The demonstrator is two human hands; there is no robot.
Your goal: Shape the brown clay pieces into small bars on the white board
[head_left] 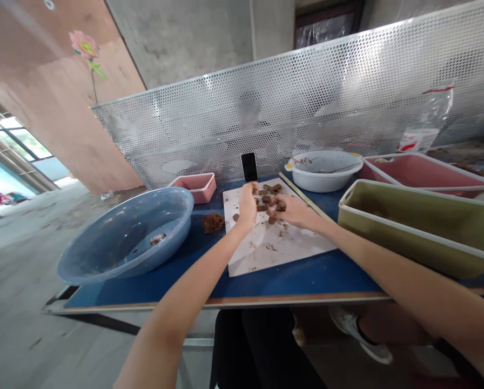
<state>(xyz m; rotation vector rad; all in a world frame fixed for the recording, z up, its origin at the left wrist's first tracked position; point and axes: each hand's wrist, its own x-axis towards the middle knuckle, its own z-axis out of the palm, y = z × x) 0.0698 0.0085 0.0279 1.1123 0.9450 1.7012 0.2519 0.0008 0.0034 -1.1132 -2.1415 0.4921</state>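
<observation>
Both my arms reach out over a white cutting board (290,246) on a blue table (177,275). My left hand (247,208) is closed in a pinch at the board's far left part, with a small brown piece at its fingertips. My right hand (291,209) rests on the board with curled fingers on several brown chunks (268,197) heaped at the far end. A loose brown piece (235,217) lies by my left hand.
A large blue basin (104,254) sits left, with a pink tray (197,186) behind it and a brown crumb pile (213,222) between. A phone (249,166) leans on the perforated metal screen (347,92). A white bowl (323,170), green bin (412,237) and pink bin (424,173) stand right.
</observation>
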